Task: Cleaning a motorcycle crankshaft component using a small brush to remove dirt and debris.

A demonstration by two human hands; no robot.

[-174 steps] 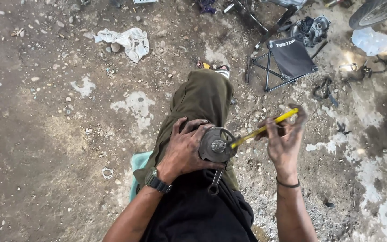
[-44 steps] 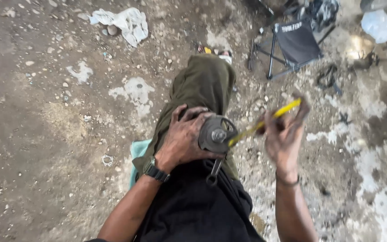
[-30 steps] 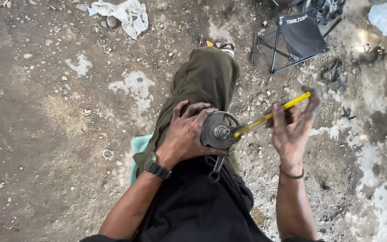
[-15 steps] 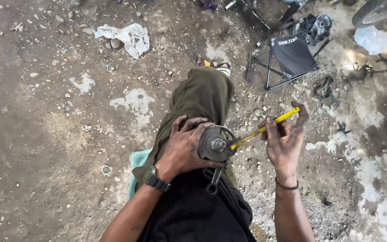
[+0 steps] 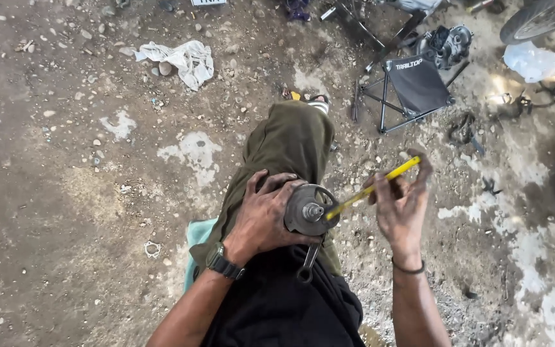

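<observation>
My left hand (image 5: 263,215) grips a round grey metal crankshaft part (image 5: 308,210) against my thigh, with its connecting rod (image 5: 308,263) hanging down over my black shirt. My right hand (image 5: 401,204) pinches a long yellow-handled tool (image 5: 374,187) whose tip touches the short shaft at the centre of the part. I wear a dark watch on the left wrist and a thin band on the right. My leg in olive trousers (image 5: 284,149) stretches forward over the dirt.
A small black folding stool (image 5: 412,82) stands ahead to the right, with engine parts (image 5: 446,44) and a wheel (image 5: 537,18) behind it. A white rag (image 5: 184,59) lies far left on the stony, stained ground. A teal cloth (image 5: 196,234) lies under my leg.
The hands keep the same grip on the part and the yellow tool. Only the view shifts, tilting down and back up; the tool stays against the centre shaft.
</observation>
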